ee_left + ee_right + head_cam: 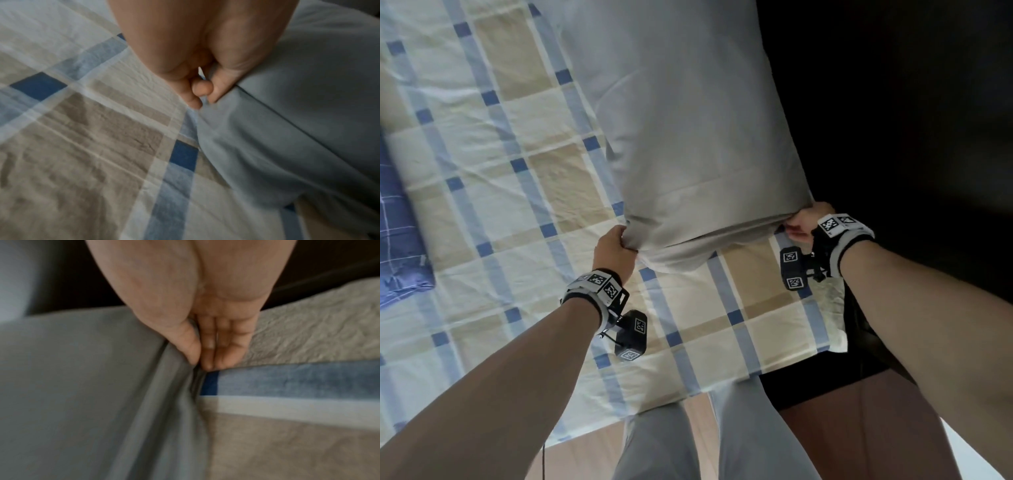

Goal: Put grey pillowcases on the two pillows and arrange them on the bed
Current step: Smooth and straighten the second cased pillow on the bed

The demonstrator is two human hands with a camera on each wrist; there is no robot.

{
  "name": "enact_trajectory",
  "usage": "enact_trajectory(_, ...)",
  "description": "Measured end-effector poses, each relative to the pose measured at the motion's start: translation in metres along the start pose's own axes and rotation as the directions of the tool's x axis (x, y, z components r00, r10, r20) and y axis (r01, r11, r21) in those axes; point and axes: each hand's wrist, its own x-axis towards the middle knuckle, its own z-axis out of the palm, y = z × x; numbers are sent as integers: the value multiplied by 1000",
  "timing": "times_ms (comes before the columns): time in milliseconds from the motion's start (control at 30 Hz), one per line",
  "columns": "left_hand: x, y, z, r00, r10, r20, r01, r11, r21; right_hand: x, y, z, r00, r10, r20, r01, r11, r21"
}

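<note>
Pillowcase [688, 120] corners pinched tight by left hand [614, 251] and right hand [806, 222], arms outstretched.

Right hand [197, 337] pinching bunched grey pillowcase [82, 386] edge, thumb against fingers, checked bedsheet [298, 434] beneath

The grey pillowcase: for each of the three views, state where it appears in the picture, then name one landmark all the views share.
Head: grey pillowcase fills the upper centre, its near corners held by the left hand and right hand.
Left wrist: right half of the picture.
Right wrist: left half and lower centre.
Shared landmark: the checked bedsheet with dark blue squares.
</note>
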Motion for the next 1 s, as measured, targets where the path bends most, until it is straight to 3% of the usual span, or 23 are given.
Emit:
enact_trajectory(100, -2, -4, 0, 998, 6, -61, 6, 982, 187, 8, 3, -5, 984, -136, -114, 68, 882, -467)
enact_trajectory(167, -4, -7, -4, 999, -30, -15, 32, 978, 205, 4, -2, -11, 974, -204, -100, 111, 810, -576)
enact_trajectory(233, -7, -8, -12, 991, -124, 54, 110, 971, 212, -2, -10, -14, 973, -209, -95, 114, 798, -591)
enact_trajectory(267, -9, -5, -16, 979, -175, 107, 150, 967, 207, -6, -15, -15, 979, -180, -93, 102, 835, -540)
enact_trajectory(367, -12, 11, -23, 921, -245, 302, 234, 970, 71, -28, -31, -13, 999, 47, 2, -46, 991, -123)
enact_trajectory(467, -10, 24, -19, 827, -324, 459, 418, 901, -117, -42, -35, -11, 982, 138, 126, -163, 962, 219)
enact_trajectory(533, -9, 25, -14, 797, -323, 510, 470, 862, -189, -44, -34, -8, 971, 133, 199, -206, 887, 413)
enact_trajectory(600, -9, 26, -9, 807, -303, 507, 499, 810, -309, -49, -33, -3, 965, 114, 234, -219, 843, 492)
enact_trajectory(700, -9, 28, -7, 866, -274, 418, 474, 714, -515, -63, -40, 1, 972, 62, 226, -169, 856, 489)
enact_trajectory(833, -14, 31, -11, 940, -212, 268, 342, 607, -718, -72, -58, 7, 1000, -9, 6, 5, 905, 425)
enact_trajectory(867, -13, 30, -11, 948, -201, 247, 319, 602, -733, -71, -60, 7, 999, -40, -24, 46, 907, 418)
enact_trajectory(933, -10, 27, -7, 964, -169, 207, 266, 696, -668, -66, -64, 5, 995, -69, -71, 91, 919, 383)
enact_trajectory(1000, -7, 18, 0, 967, -160, 201, 252, 743, -621, -48, -53, 4, 998, -46, -53, 59, 956, 287)
